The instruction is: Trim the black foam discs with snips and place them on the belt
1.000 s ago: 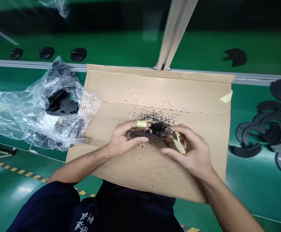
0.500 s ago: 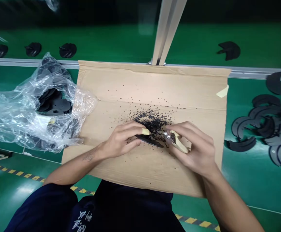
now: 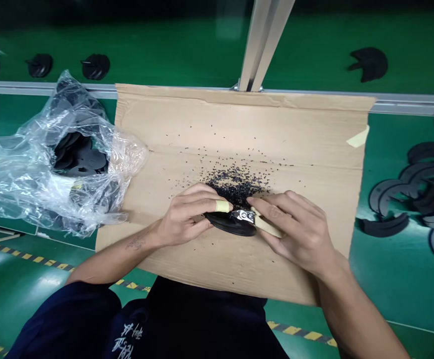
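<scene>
Landmark: a flat brown cardboard sheet (image 3: 157, 119) is lying on the green desk (image 3: 399, 284).
Progress: work on the piece in hand appears to be under way rather than finished; many tiny black bits (image 3: 233, 187) are lying heaped mid-sheet, thinning outward, which suggests much is done.
Remaining: dark flat pieces (image 3: 84, 157) are filling a clear plastic bag (image 3: 26, 179) overlapping the sheet's left edge, and curved black pieces (image 3: 384, 225) are lying past its right edge; which are finished cannot be told.
Disc: a thin black rounded plate (image 3: 235, 228) is sitting between the hands, tilted, over the sheet's middle, just nearer the person than the heap.
Left hand: the left hand (image 3: 189, 214) is gripping the plate's left end, a pale-yellow band (image 3: 222, 206) wrapping one finger.
Right hand: the right hand (image 3: 299, 229) is gripping pale-handled metal cutters (image 3: 265, 227), their head meeting the plate in view; actual contact cannot be told.
</scene>
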Demonstrator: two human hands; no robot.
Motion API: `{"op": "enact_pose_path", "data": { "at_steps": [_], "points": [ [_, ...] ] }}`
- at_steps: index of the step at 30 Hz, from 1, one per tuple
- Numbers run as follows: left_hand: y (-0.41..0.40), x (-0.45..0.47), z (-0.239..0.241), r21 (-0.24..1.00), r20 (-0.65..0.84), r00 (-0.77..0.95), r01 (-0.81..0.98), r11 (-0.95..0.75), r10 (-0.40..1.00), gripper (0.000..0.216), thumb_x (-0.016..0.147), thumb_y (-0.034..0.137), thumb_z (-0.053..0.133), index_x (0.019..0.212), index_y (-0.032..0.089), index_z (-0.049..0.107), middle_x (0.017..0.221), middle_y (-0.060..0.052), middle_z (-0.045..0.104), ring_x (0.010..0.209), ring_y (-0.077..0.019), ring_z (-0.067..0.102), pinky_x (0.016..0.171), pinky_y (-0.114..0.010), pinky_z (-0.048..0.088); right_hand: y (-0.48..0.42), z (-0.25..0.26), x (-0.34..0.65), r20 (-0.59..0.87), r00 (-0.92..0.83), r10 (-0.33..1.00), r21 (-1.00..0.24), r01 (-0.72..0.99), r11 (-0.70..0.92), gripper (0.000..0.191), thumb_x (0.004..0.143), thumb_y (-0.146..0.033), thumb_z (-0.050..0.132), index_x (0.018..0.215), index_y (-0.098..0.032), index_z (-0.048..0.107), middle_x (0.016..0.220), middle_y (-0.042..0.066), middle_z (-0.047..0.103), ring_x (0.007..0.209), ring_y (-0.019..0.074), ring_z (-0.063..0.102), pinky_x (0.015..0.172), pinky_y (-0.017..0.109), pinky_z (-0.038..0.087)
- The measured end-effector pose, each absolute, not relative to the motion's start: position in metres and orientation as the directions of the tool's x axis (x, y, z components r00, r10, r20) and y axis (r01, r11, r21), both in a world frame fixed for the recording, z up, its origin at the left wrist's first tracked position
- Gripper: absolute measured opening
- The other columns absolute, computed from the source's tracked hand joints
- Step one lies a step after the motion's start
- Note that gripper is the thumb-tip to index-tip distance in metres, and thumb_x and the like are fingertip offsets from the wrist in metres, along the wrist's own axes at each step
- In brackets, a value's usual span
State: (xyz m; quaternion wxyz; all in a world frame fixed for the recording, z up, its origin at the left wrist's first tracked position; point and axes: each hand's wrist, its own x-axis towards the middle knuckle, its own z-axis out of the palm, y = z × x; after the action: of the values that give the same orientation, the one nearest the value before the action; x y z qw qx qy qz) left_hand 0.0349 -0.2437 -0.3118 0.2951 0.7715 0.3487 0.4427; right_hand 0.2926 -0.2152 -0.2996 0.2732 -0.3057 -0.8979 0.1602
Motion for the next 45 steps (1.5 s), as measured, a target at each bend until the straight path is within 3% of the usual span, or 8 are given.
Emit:
{"op": "enact_pose_path", "data": {
  "at_steps": [4,11,18,25,31,34,39,45],
  "points": [
    [-0.245,0.034,-0.312,0.753,0.475,0.37,0.299,-0.586,0.799,0.027,0.091,0.012,0.068,0.117,0.017,0.071,0.102,-0.011,0.079,0.095,-0.0196,0.071,0.084,-0.037,0.059,-0.215,-0.299,0.293,0.398,-0.664,0.633,-0.453,0.457,0.765,0.033,0.094,-0.02,0.068,0.126,-0.017,0.062,0.098,0.009,0.072,0.087,0.02,0.067,0.073,0.033,0.055],
    [-0.246,0.035,-0.313,0.724,0.518,0.371,0.29,-0.626,0.771,0.028,0.091,0.011,0.068,0.118,0.017,0.071,0.097,-0.009,0.08,0.089,-0.0163,0.071,0.08,-0.032,0.06,-0.222,-0.295,0.287,0.421,-0.665,0.616,-0.268,0.558,0.786,0.022,0.094,-0.015,0.066,0.116,-0.015,0.066,0.088,0.006,0.075,0.072,0.0163,0.063,0.063,0.03,0.051],
    [-0.245,0.035,-0.299,0.72,0.508,0.355,0.325,-0.613,0.785,0.022,0.093,0.02,0.068,0.114,0.015,0.069,0.096,-0.011,0.077,0.091,-0.019,0.072,0.08,-0.035,0.061,-0.216,-0.297,0.293,0.441,-0.595,0.672,-0.477,0.479,0.737,0.02,0.096,-0.017,0.061,0.115,-0.02,0.065,0.096,0.007,0.075,0.082,0.0181,0.069,0.07,0.03,0.055],
    [-0.239,0.012,-0.274,0.53,0.554,0.354,0.548,-0.647,0.754,0.022,0.093,0.019,0.064,0.114,0.017,0.064,0.097,-0.008,0.074,0.088,-0.0172,0.069,0.075,-0.033,0.058,-0.206,-0.298,0.296,0.497,-0.589,0.637,-0.136,0.673,0.727,0.02,0.094,-0.021,0.058,0.113,-0.019,0.066,0.088,0.008,0.072,0.076,0.0236,0.058,0.063,0.036,0.039],
    [-0.241,0.011,-0.268,0.42,0.521,0.377,0.668,-0.614,0.766,0.019,0.093,0.016,0.061,0.111,0.019,0.062,0.092,-0.005,0.072,0.084,-0.0164,0.063,0.074,-0.031,0.051,-0.217,-0.288,0.291,0.57,-0.549,0.612,-0.037,0.726,0.686,0.024,0.093,-0.016,0.058,0.116,-0.019,0.066,0.086,0.008,0.072,0.078,0.0223,0.056,0.065,0.035,0.033],
    [-0.242,0.013,-0.269,0.407,0.53,0.373,0.675,-0.615,0.761,0.016,0.094,0.017,0.06,0.11,0.018,0.061,0.091,-0.004,0.07,0.083,-0.0165,0.061,0.073,-0.031,0.049,-0.216,-0.284,0.293,0.485,-0.599,0.637,-0.038,0.713,0.7,0.021,0.095,-0.015,0.054,0.111,-0.015,0.067,0.088,0.009,0.072,0.078,0.0224,0.056,0.064,0.035,0.035],
    [-0.235,0.008,-0.259,0.369,0.44,0.419,0.722,-0.586,0.794,0.012,0.101,0.027,0.055,0.107,0.018,0.059,0.089,-0.005,0.066,0.08,-0.0173,0.055,0.072,-0.031,0.046,-0.213,-0.286,0.3,0.548,-0.498,0.672,-0.064,0.776,0.627,0.027,0.095,-0.022,0.055,0.119,-0.016,0.066,0.089,0.01,0.07,0.079,0.026,0.057,0.063,0.037,0.037],
    [-0.144,-0.034,-0.237,0.279,0.305,0.463,0.792,-0.543,0.832,0.043,0.11,0.039,0.025,0.105,0.018,0.063,0.095,-0.007,0.067,0.086,-0.0189,0.058,0.081,-0.034,0.048,-0.203,-0.302,0.298,0.562,-0.591,0.578,-0.115,0.637,0.762,0.025,0.1,-0.027,0.049,0.116,-0.017,0.066,0.088,0.01,0.07,0.082,0.0254,0.061,0.064,0.036,0.041]
  ]
}}
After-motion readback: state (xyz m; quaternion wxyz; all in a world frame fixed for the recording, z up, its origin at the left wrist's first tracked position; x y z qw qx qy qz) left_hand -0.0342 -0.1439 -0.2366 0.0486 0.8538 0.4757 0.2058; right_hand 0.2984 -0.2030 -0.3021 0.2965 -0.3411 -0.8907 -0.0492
